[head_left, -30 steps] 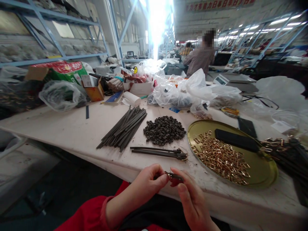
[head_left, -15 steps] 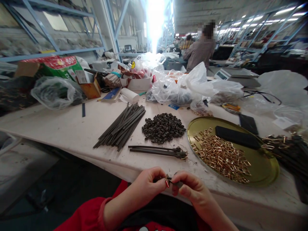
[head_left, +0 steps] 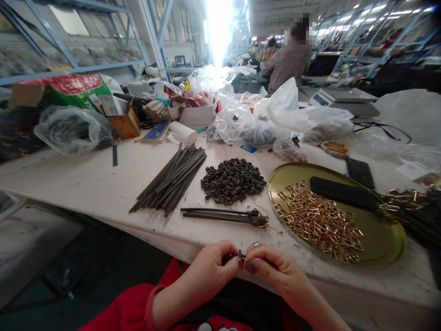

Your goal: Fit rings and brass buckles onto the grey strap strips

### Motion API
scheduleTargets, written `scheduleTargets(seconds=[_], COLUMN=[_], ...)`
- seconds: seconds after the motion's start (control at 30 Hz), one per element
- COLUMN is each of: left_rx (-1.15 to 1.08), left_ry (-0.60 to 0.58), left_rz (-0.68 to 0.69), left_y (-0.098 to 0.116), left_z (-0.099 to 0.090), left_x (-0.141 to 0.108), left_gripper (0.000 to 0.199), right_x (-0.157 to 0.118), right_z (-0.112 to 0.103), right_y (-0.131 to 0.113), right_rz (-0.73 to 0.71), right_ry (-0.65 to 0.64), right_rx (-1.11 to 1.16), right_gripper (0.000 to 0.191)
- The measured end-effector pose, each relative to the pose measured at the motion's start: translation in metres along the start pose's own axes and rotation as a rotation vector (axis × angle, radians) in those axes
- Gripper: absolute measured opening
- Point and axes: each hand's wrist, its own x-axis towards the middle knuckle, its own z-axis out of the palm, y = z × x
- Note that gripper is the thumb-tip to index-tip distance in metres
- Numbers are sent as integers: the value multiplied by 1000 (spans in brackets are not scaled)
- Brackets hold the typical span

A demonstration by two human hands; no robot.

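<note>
Presently, one gold buckle [head_left: 240, 259] sits by the near edge of the desk [head_left: 96, 184], grip of the left hand [head_left: 215, 266] pinching it, that of the right hand [head_left: 277, 266] pinching dark strap [head_left: 248, 266]; steady buckle, flat strap should serve best

Far ahead of me, a white glare [head_left: 219, 32] burns out all detail, with bluish haze around it. Tube lights [head_left: 374, 13] shine at far right. Soft light reaches my left hand [head_left: 211, 267] and right hand [head_left: 275, 266], while the floor [head_left: 103, 271] at near left sinks into darkness. Gold buckles [head_left: 320, 225] glint. The far-left shelves [head_left: 93, 64] look blurry, wide-angle bending stretches the edges, and pixelation covers a far person's [head_left: 289, 66] head.
</note>
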Motion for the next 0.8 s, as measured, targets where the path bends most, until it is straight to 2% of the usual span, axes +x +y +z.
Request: scheduleTargets(seconds=[0.23,0.37,0.5,0.67,0.8], left_rx=[80,130,131,88,30], left_ry=[10,5,-23,48,73], left_rz=[45,71,83,34,38], left_y=[0,-1,0,1,5], left_z=[4,6,5,7,9], left_x=[-2,-8,-13,-19,-24], left_gripper=[14,11,16,20,13], right_x=[-3,-4,-6,-14,-18], right_z=[18,24,26,35,39], right_y=[8,10,10,6,7], right_rz=[-56,-155,-246,-499,-609], right_ry=[223,342,444,441,448], right_rx=[-220,-355,-500,-666,-759], right_gripper=[11,6,9,14,20])
